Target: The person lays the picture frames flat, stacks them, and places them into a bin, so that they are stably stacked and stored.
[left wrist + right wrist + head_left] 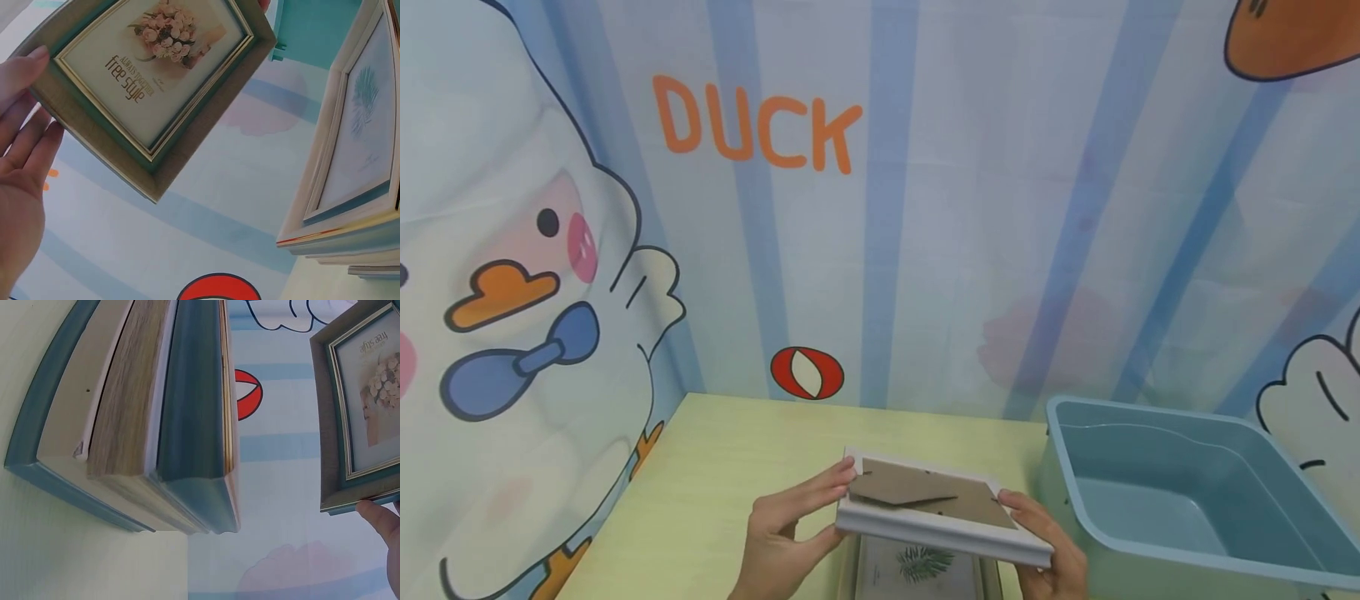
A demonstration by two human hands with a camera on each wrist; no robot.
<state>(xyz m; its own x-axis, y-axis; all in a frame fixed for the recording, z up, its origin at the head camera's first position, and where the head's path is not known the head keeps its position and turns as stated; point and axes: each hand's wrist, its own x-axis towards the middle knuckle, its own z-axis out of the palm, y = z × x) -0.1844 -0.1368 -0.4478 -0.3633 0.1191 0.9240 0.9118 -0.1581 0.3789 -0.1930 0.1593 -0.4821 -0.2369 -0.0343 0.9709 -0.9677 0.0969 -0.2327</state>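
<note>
Both hands hold a picture frame (932,496) by its opposite ends. Its brown backing board and folded stand face up in the head view. The left hand (797,525) grips the left end, thumb below and fingers on the upper edge. At the other end, the right hand (1048,542) grips the near corner. From below, the left wrist view shows the frame's front, a flower bouquet print (169,37) inside a brownish moulding with a gold inner line. Beneath it lies a stack of frames (131,412), topped by one with a green leaf print (925,562).
A blue-green plastic bin (1097,533) stands on the right, nothing seen inside it. The pale yellow table (760,433) meets a striped cloth backdrop (955,250) printed with ducks at the back and left.
</note>
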